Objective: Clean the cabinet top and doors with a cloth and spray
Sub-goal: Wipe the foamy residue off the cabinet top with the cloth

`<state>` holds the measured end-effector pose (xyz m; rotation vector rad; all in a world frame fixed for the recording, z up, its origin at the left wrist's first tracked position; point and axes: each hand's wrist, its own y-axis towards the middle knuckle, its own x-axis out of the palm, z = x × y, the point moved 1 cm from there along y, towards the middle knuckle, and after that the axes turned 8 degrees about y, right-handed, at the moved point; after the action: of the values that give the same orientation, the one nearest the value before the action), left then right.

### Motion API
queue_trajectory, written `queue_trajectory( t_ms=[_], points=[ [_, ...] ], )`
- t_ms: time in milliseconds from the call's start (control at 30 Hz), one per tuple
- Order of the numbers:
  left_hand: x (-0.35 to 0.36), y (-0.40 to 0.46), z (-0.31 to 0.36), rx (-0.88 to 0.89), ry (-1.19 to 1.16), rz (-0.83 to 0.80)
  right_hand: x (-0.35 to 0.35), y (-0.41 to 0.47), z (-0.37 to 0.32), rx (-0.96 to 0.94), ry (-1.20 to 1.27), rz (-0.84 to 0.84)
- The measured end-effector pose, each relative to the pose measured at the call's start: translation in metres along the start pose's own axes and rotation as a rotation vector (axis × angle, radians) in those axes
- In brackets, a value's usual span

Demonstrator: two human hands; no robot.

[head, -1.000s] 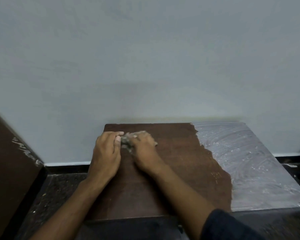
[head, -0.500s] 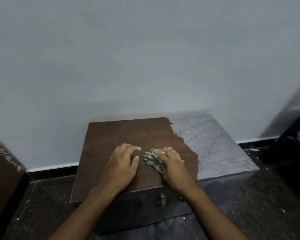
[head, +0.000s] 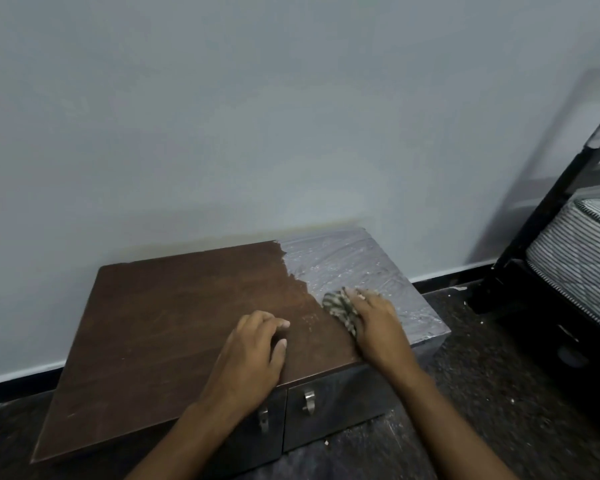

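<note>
A low cabinet stands against the wall, its top bare brown wood on the left and middle, with a grey dusty film over the right part. My right hand presses a crumpled striped cloth onto the top at the edge of the grey film. Resting flat on the brown wood near the front edge, fingers loosely bent, is my left hand, which holds nothing. Two dark doors with metal handles face me below the top. No spray bottle is in view.
A plain pale wall rises behind the cabinet. At the right stands a black bed frame with a striped mattress. The dark floor around the cabinet is speckled with white flecks.
My right hand has swept the cloth rightward from the left-middle of the top to the grey film's edge. My left hand followed to the right. The view has pulled back and shifted, showing the doors and bed.
</note>
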<state>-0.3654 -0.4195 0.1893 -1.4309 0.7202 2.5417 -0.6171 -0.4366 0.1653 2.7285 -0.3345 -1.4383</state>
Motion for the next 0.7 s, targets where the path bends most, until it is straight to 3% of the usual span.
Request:
queue_trajectory(
  t_ms=[133,300,567,700],
  points=[
    [0.012,0.022,0.018,0.016,0.047,-0.037,0.0,0.003,-0.012,0.07,-0.001,0.008],
    [0.023,0.039,0.014,-0.017,0.036,-0.015,0.015,-0.057,-0.059,-0.149,0.053,-0.141],
    [0.019,0.061,0.011,-0.037,0.121,-0.044,0.017,0.057,-0.024,-0.078,0.023,-0.119],
    [0.021,0.076,0.005,-0.064,0.144,-0.029,0.018,0.041,-0.039,-0.1,0.042,-0.138]
  ],
)
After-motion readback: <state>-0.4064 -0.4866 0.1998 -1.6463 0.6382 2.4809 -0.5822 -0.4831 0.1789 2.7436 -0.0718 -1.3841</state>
